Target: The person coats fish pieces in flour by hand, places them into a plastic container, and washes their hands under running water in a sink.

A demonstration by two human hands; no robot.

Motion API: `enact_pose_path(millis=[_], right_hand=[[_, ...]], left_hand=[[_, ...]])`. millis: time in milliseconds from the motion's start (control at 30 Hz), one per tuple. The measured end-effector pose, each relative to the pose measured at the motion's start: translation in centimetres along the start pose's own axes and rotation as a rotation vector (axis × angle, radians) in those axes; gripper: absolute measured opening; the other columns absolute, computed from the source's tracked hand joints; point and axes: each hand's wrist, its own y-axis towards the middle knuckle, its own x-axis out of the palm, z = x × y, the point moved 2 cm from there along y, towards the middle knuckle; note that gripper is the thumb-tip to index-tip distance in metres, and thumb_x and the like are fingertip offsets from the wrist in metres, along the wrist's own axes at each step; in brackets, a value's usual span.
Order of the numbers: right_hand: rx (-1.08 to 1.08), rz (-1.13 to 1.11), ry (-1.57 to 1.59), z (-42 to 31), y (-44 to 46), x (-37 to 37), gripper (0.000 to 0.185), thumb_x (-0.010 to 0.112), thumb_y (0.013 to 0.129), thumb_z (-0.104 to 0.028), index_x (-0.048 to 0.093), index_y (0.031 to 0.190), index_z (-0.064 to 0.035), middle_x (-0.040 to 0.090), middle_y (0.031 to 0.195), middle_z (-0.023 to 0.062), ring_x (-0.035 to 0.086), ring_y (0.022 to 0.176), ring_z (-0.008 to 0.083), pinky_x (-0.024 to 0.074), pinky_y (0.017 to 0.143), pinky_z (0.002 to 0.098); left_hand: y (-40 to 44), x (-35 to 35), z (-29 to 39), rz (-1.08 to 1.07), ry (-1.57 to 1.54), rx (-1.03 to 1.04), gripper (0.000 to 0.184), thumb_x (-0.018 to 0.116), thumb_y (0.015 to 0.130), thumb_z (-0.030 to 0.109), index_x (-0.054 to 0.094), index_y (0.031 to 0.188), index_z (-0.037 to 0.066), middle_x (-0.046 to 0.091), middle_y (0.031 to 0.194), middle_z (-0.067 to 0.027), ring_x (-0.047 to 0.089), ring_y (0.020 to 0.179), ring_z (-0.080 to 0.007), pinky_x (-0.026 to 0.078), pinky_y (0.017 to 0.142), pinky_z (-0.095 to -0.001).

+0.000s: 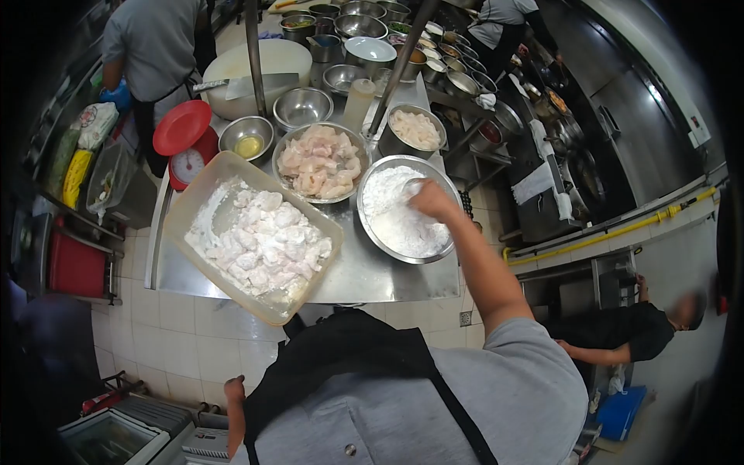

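My right hand (431, 200) is in a steel bowl (367, 225) of white flour (391, 198), its fingers curled down into the flour; what they hold, if anything, is hidden. My left hand (234, 385) hangs low beside my apron, away from the table, its fingers curled and small in view. A plastic tub (332, 263) of flour-coated pieces (267, 240) stands left of the flour bowl. Behind them a steel bowl holds raw pale meat pieces (319, 159), and a steel pot (415, 130) holds more pale pieces.
A red scale (186, 164), small bowl of yellow liquid (249, 146), bottle (358, 105) and knife (271, 83) on a round board (232, 66) lie farther back. Metal posts rise behind the bowls. Co-workers stand at back left (155, 46), back right (500, 23) and right (620, 333).
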Motion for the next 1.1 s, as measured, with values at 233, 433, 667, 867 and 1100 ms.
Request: enact_pose_path(millis=[233,433,667,867,1100], right_hand=[[0.035,-0.005,0.081,-2.9,-2.5,-5.3,0.049,0.069,0.067,-0.007,0.058,0.113,0.0029,0.066,0.097,0.0205,0.064,0.090,0.0296,0.0510,0.078,0.0319],[0.035,-0.225,-0.166,-4.9,-5.7,-6.8,0.068,0.070,0.064,-0.008,0.048,0.129,-0.0015,0.060,0.112,0.0247,0.061,0.100,0.0325,0.0487,0.086,0.0358],[-0.118,-0.188,-0.418,-0.7,-3.0,-1.1,0.065,0.070,0.064,-0.007,0.051,0.127,-0.0045,0.055,0.122,0.0236,0.055,0.111,0.0331,0.0456,0.092,0.0353],[0.080,-0.099,-0.410,-3.1,-2.8,-0.3,0.078,0.078,0.060,-0.018,0.047,0.131,-0.0041,0.056,0.122,0.0212,0.056,0.112,0.0297,0.0464,0.092,0.0355],[0.020,-0.123,-0.262,-1.8,-1.7,-2.1,0.063,0.068,0.063,-0.006,0.053,0.125,-0.0026,0.063,0.109,0.0210,0.063,0.097,0.0296,0.0502,0.084,0.0334]], left_hand=[[0.5,-0.3,-0.2,-0.013,0.288,0.235,0.030,0.061,0.077,0.024,0.067,0.092,-0.002,0.064,0.089,-0.0246,0.062,0.085,-0.0331,0.047,0.077,-0.0443],[0.4,-1.2,2.0,0.040,-0.302,-0.038,0.023,0.066,0.074,0.020,0.064,0.081,-0.002,0.057,0.064,-0.0123,0.054,0.058,-0.0227,0.043,0.052,-0.0389],[-0.4,-0.9,2.6,0.084,-0.402,0.061,0.024,0.066,0.074,0.019,0.057,0.065,-0.001,0.049,0.056,-0.0071,0.047,0.051,-0.0202,0.040,0.050,-0.0393],[-1.7,-1.1,2.6,0.104,-0.364,0.018,0.028,0.066,0.073,0.021,0.061,0.069,-0.006,0.058,0.063,-0.0160,0.054,0.059,-0.0257,0.043,0.061,-0.0415],[-0.3,0.8,1.0,0.048,0.314,0.265,0.022,0.057,0.080,0.022,0.068,0.088,0.004,0.065,0.079,-0.0161,0.061,0.079,-0.0327,0.048,0.076,-0.0430]])
